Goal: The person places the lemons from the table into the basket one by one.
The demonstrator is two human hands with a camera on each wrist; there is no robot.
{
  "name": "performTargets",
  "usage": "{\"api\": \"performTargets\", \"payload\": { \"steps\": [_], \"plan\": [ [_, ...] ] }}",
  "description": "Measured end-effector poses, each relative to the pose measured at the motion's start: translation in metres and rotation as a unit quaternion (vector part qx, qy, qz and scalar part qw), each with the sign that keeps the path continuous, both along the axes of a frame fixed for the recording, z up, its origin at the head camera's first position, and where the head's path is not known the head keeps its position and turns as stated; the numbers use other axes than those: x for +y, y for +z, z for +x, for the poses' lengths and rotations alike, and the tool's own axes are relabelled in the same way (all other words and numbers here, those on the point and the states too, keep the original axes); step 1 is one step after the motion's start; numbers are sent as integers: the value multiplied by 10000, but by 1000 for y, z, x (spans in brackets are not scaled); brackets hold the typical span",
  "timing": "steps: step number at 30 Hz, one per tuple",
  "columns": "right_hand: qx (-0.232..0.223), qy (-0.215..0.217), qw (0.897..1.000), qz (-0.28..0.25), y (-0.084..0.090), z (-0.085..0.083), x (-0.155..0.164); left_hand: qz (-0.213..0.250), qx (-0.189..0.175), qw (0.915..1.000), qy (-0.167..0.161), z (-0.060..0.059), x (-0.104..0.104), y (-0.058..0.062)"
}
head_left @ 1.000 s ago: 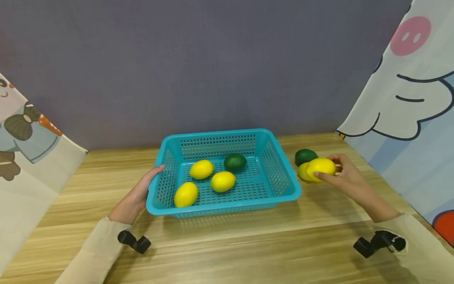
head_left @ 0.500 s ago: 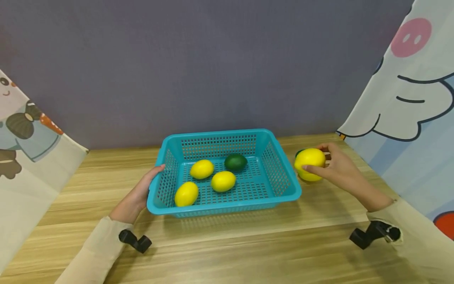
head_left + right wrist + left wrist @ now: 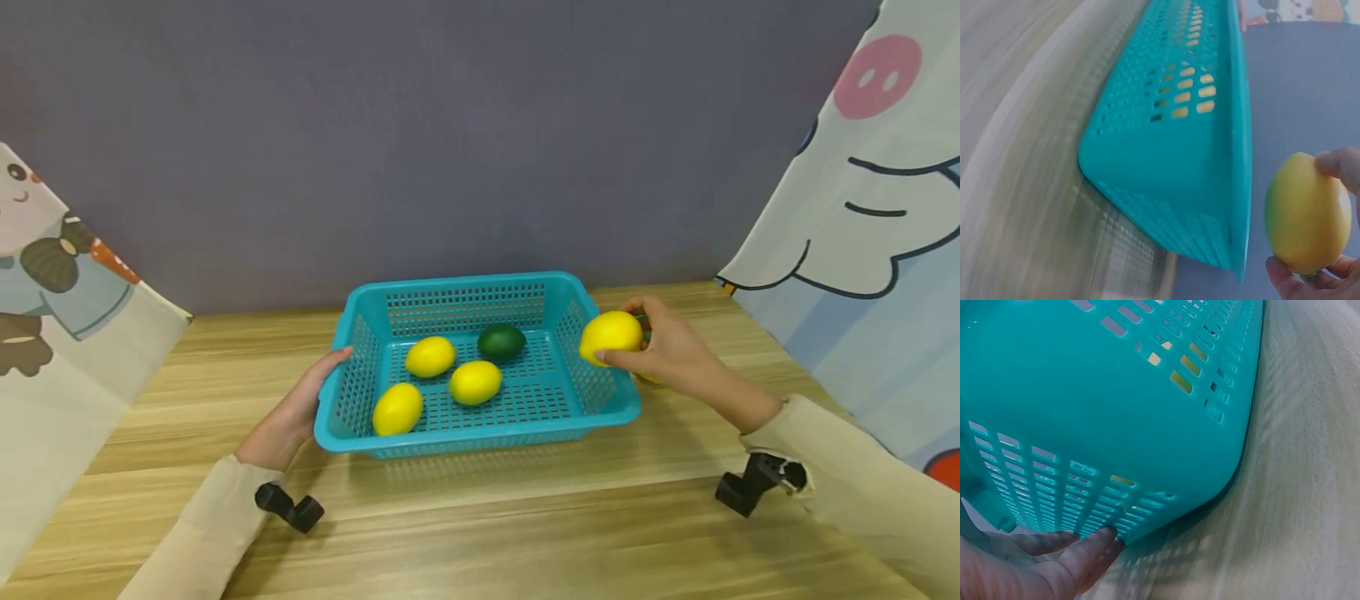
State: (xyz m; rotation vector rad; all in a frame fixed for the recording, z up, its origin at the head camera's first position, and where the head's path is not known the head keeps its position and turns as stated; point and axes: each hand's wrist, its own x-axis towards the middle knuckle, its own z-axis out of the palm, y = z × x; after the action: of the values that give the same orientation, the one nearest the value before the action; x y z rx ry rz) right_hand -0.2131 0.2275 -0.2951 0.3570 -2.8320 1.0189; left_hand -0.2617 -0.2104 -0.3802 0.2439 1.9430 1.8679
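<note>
Right hand (image 3: 671, 354) pinches a lemon (image 3: 611, 337) over the basket's (image 3: 480, 433) right rim, hiding fruit behind it. Left hand (image 3: 288, 417) rests relaxed fingers against the left wall; the thumb seems hidden.

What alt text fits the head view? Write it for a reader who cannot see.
A right hand holds a yellow lemon over the right rim of a blue basket containing three lemons and a lime; the left hand steadies its left side.

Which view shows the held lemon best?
Right wrist: the lemon fills the corner, pinched by the right hand beside the basket rim. Head view shows lemon smaller, at the basket's right wall. Left wrist shows only basket wall and left hand, no held lemon.
</note>
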Motion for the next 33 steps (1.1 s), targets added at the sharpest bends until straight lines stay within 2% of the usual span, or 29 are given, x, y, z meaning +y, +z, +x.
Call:
{"api": "performTargets", "payload": {
  "steps": [4,10,15,22,33],
  "plan": [
    [-27,85,9997,-213,-2,-2,-13,1,14,10000,-13,0,0,-1],
    [-346,192,9976,-563,-9,-6,-29,7,60,10000,-53,0,0,-1],
    [-566,385,9972,-295,-18,-11,-40,-10,36,10000,-38,0,1,-1],
    [-526,662,9957,383,-31,-17,-57,-14,14,10000,59,0,-1,-1],
    [-866,860,9915,446,-41,-27,-71,-17,48,10000,23,1,0,0]
  ]
}}
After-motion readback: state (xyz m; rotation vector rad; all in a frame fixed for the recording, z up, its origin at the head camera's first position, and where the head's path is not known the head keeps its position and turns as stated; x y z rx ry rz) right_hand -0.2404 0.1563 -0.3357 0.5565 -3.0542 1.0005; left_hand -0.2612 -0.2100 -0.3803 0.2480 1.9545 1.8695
